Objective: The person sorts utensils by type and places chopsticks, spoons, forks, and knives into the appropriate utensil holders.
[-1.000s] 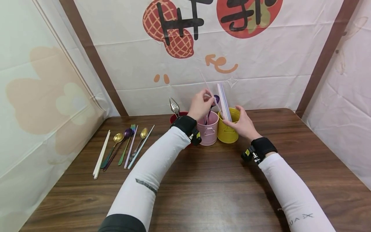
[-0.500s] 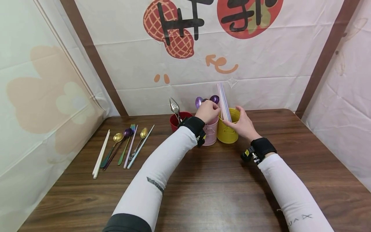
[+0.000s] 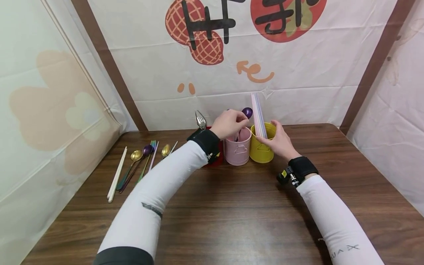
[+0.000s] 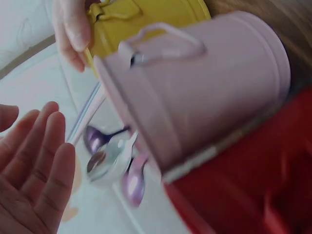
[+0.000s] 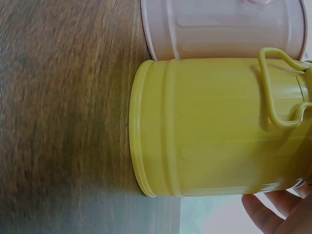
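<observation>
On the far side of the table point(image 3: 215, 221), the left hand point(image 3: 229, 123) hangs over the pink bucket point(image 3: 236, 154), its grip loosely spread near the spoons point(image 4: 135, 185) standing there. The right hand point(image 3: 281, 143) curves its grip round the rim of the yellow bucket point(image 3: 261, 154), holding striped straws point(image 3: 258, 116), just to the right.

Head view: L wristband point(image 3: 203, 141) is partly hiding red cup point(image 4: 253, 170). R-wrist view: edge is cutting R hand point(image 3: 281, 142), 5 o'clock.
</observation>
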Demonstrator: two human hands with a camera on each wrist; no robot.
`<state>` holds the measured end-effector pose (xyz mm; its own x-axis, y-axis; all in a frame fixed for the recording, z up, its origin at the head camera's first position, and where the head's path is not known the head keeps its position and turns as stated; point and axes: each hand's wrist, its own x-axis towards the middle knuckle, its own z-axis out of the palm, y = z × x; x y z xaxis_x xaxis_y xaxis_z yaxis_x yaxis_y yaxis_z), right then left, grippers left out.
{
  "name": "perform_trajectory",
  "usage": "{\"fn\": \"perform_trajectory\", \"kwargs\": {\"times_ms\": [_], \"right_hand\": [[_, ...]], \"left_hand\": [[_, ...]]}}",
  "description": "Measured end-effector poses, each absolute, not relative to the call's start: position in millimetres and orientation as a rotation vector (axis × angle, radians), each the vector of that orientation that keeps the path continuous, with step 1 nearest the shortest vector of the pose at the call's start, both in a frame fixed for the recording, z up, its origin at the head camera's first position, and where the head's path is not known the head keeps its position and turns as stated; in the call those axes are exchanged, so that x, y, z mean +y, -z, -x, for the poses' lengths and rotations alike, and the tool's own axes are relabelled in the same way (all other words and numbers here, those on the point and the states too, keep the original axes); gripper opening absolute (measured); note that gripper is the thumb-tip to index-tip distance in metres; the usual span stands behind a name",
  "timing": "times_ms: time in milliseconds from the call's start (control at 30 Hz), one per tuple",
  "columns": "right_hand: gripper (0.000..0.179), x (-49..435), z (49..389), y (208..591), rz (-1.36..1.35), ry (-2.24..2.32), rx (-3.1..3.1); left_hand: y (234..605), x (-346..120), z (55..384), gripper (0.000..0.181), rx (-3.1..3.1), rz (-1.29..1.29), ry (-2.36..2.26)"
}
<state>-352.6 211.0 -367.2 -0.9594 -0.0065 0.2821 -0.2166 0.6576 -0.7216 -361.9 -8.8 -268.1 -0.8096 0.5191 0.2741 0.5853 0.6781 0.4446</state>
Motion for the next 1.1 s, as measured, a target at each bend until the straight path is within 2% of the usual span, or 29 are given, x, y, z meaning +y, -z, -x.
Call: {"fn": "perform_trajectory", "kwargs": {"times_ms": [367, 767, 900, 1100], "right_hand": [[0.094, 211, 353, 365, -0.177, -1.21, -2.582], [0.098, 210, 351, 364, -0.165, -1.224, -2.629], [0.097, 211, 351, 363, -0.169, -1.2, -2.641], [0.097, 211, 352, 367, -0.154, -1.202, -2.646]], "left_hand": [[238, -63, 341, 0.018, -2.593, 0.952, 0.835], [256, -137, 305, 0.015, -2.374, 0.921, 0.642], [269, -162, 308, 0.014, -2.407, 0.828, 0.564], [290, -208, 330, 0.019, -2.629, 0.617, 0.563]]}}
